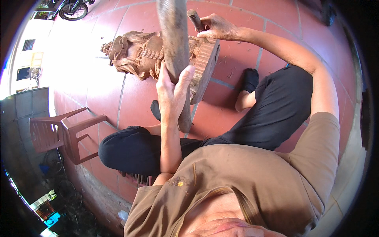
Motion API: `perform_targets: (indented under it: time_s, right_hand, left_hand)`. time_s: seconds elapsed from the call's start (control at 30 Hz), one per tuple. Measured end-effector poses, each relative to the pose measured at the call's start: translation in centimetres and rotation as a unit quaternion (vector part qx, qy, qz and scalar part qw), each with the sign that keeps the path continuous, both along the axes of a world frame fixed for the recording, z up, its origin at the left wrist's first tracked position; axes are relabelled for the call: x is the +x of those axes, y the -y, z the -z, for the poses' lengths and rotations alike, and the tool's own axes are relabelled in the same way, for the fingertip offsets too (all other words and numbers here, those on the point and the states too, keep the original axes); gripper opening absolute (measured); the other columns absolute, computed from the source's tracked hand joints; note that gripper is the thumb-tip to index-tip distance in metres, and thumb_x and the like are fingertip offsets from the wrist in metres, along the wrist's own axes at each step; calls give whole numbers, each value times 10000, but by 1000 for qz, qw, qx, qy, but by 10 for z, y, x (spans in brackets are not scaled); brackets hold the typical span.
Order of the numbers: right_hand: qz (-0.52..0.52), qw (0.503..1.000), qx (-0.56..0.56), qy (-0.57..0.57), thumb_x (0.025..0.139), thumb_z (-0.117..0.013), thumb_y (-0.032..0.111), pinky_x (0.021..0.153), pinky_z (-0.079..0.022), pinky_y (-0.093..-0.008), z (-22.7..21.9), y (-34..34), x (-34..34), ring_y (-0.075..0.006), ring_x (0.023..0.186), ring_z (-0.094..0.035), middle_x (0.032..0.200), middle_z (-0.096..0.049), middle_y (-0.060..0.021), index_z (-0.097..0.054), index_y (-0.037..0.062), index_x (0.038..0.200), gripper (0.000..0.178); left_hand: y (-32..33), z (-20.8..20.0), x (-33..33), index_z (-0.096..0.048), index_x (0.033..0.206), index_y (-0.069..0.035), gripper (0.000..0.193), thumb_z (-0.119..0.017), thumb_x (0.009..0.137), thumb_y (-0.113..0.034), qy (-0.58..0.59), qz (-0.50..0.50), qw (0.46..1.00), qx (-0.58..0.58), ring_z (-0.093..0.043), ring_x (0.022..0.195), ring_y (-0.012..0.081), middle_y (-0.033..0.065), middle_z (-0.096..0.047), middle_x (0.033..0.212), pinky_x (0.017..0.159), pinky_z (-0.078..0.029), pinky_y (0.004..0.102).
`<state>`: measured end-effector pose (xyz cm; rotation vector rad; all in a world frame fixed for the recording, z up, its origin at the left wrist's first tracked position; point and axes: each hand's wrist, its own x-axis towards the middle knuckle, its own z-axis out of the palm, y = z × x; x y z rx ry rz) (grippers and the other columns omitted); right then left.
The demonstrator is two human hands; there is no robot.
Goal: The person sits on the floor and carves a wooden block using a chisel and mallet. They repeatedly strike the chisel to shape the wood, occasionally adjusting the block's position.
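Observation:
A carved wooden statue [144,51] lies on its side on the floor before me, its figured end to the left. Its flat stepped base [205,59] points right. My left hand [173,87] is closed around a long, thick wooden mallet [174,35], which stands across the view in front of the statue and hides its middle. Beside the base, my right hand [217,28] grips the short round wooden handle of a chisel [194,19]; the blade is hidden from view.
Red tiles [229,63] make up the floor, with small wood chips [231,73] right of the base. A brown plastic chair [67,132] stands at the left. Below my left knee several tool-like pieces [136,176] lie in a row. A bicycle wheel [74,11] shows at the far left.

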<state>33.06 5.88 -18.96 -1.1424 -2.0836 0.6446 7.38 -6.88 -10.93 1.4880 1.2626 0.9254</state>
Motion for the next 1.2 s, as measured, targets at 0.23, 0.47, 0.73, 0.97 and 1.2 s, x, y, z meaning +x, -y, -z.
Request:
perform_targets:
  time_s: [0.23, 0.47, 0.73, 0.97, 1.2]
  right_hand:
    - [-47, 998, 7, 46, 811, -753, 174, 679, -520, -352, -14, 7, -10, -258, 703, -650, 811, -666, -175, -632, -2, 974, 269]
    - [-50, 997, 26, 51, 831, -726, 137, 652, -509, -369, -14, 7, -13, -257, 657, -614, 751, -627, -188, -607, -25, 936, 227]
    - [-56, 997, -1, 48, 836, -720, 119, 687, -519, -337, -8, 2, -13, -209, 671, -590, 774, -642, -157, -617, -24, 953, 212]
    - [-13, 999, -43, -7, 814, -735, 137, 684, -506, -305, -4, 2, 4, -130, 694, -607, 730, -642, -60, -647, -1, 876, 175]
    - [-3, 994, -101, -52, 830, -736, 179, 728, -498, -291, 0, 7, 16, -107, 751, -593, 804, -649, -9, -654, 34, 907, 183]
  left_hand:
    - [-8, -6, 14, -506, 1138, 57, 493, -714, 882, -309, -104, -12, 991, 86, -646, 782, 227, 186, -667, 879, 714, -515, 364]
    - [3, -13, -3, -561, 1090, 16, 350, -708, 894, -235, 22, -22, 999, 28, -613, 769, 141, 82, -642, 877, 698, -515, 296]
    - [-10, 3, 2, -516, 1223, 46, 564, -692, 880, -367, -131, 18, 990, 51, -638, 938, 270, 220, -664, 1035, 852, -493, 358]
    - [-7, 5, -7, -569, 1177, 39, 445, -695, 897, -283, 3, 13, 1000, -28, -620, 881, 170, 127, -663, 987, 821, -497, 311]
    - [-6, -9, -6, -556, 1152, 30, 434, -703, 895, -288, 9, -1, 998, -59, -589, 771, 135, 87, -635, 904, 694, -508, 286]
